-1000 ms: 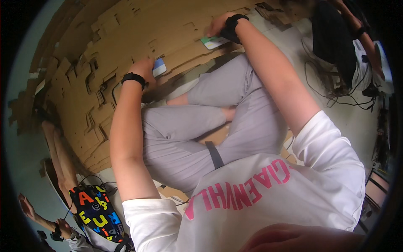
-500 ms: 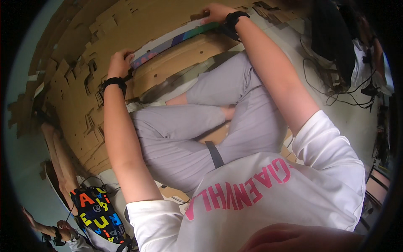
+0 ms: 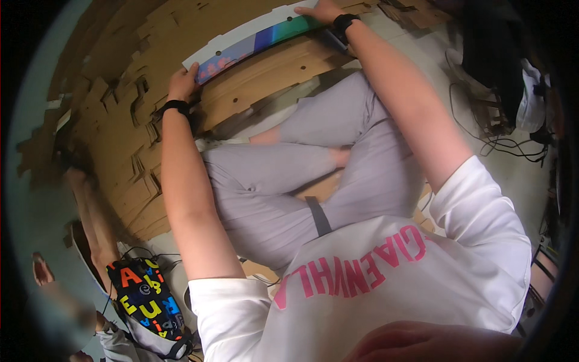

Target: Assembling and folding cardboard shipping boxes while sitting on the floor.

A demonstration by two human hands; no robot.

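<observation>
A long printed cardboard piece [image 3: 259, 42] stretches between my two hands at the far side of my crossed legs. It has a white strip with dark round holes and a band of blue, purple and green. My left hand [image 3: 183, 83] is closed on its left end, the thumb at the edge. At the right end my right hand [image 3: 322, 12] grips it, with the thumb along the white strip; its other fingers are partly out of sight. Just below lies a plain brown cardboard strip [image 3: 265, 85] with punched holes.
Stacked brown cardboard sheets [image 3: 108, 127] with cut edges spread on the left and far side. Black cables [image 3: 512, 145] and a dark cloth item [image 3: 491, 54] lie at the right. Another person's legs [image 3: 96, 223] and a bag with coloured letters [image 3: 148, 295] are at lower left.
The printed cardboard has tilted, so more of its white strip and coloured band shows. Both hands still hold its ends. The view has shifted slightly, and the other person's hand at lower left has moved.
</observation>
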